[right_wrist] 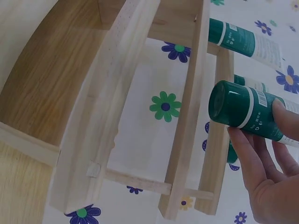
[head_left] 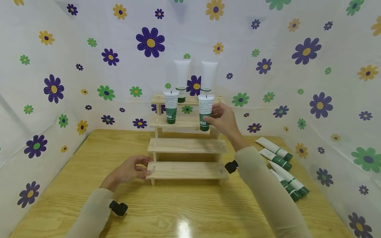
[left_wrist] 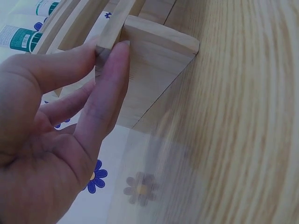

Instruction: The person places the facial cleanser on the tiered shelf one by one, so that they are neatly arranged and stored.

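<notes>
A stepped wooden display stand [head_left: 187,145] with several shelves stands on the table. My left hand [head_left: 132,170] pinches the left end of its lowest shelf board [left_wrist: 112,35] between thumb and fingers. In my right hand [head_left: 224,121] is a white and green squeeze tube [head_left: 205,110], cap down, over the right part of the second shelf from the top. The right wrist view shows the thumb on one side of that tube [right_wrist: 247,109] and the fingers on the other. Another tube [head_left: 171,107] stands cap down on the same shelf at left.
Two tubes stand on the top shelf, one at left [head_left: 182,77] and one at right [head_left: 209,75]. Several more tubes [head_left: 279,165] lie on the table [head_left: 190,205] at right. A flower-patterned sheet [head_left: 125,76] hangs behind and at both sides.
</notes>
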Tool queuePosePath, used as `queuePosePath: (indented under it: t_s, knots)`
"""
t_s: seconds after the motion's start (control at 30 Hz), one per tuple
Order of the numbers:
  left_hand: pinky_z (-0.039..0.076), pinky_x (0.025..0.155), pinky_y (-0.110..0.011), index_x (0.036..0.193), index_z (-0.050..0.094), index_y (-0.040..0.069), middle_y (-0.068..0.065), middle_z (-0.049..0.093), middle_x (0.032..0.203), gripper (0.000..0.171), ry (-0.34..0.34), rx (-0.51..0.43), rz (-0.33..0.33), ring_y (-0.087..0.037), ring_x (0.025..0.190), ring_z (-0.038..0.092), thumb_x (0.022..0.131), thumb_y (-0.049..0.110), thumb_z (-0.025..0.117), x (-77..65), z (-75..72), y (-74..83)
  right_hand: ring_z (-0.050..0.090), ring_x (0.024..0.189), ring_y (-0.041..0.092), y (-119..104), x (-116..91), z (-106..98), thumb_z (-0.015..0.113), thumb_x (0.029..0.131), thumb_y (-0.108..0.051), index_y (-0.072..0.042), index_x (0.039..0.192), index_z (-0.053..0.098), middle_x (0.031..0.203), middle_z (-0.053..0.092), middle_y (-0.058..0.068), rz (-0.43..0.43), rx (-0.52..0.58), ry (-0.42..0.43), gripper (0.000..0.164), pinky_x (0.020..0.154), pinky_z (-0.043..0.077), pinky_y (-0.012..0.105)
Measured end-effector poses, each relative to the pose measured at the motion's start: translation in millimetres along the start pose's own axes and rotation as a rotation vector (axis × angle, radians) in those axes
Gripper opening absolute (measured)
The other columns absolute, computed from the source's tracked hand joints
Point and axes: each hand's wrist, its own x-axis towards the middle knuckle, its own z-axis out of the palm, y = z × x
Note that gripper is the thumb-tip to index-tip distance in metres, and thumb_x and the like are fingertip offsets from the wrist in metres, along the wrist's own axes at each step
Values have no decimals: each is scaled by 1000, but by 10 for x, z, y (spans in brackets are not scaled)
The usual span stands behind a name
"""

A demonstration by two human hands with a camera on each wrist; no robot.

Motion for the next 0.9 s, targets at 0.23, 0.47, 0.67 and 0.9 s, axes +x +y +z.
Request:
queuePosePath:
  t_s: [0.23, 0.47, 0.67, 0.9]
  knots:
    - [66, 81, -38, 144, 48, -7, -27, 60, 122, 61, 7, -6, -6, -23, 97, 72, 95, 17, 76, -5, 4, 6, 69, 113, 38, -28, 107, 157, 79, 91, -11, -3, 129, 59, 127, 70, 21, -3, 32, 35, 43, 104, 57, 47]
    - [66, 82, -39, 144, 47, -7, -26, 61, 121, 61, 3, -8, -10, -23, 98, 72, 96, 16, 75, -14, 6, 16, 69, 114, 37, -37, 190, 300, 80, 91, -10, -3, 128, 60, 126, 70, 20, 12, 64, 49, 43, 104, 57, 47]
    - [66, 81, -39, 144, 47, -7, -26, 62, 121, 61, 1, -5, -9, -23, 98, 72, 95, 16, 75, -8, 3, 18, 70, 112, 35, -6, 247, 393, 81, 90, -10, -3, 126, 61, 125, 71, 19, 0, 61, 67, 41, 104, 56, 45]
    - [66, 82, -39, 143, 47, -7, -26, 61, 122, 60, -3, 0, -10, -22, 98, 71, 95, 16, 75, -5, 5, 28, 69, 112, 36, -10, 262, 438, 80, 90, -9, -2, 127, 60, 125, 70, 21, -18, 59, 73, 42, 105, 56, 46]
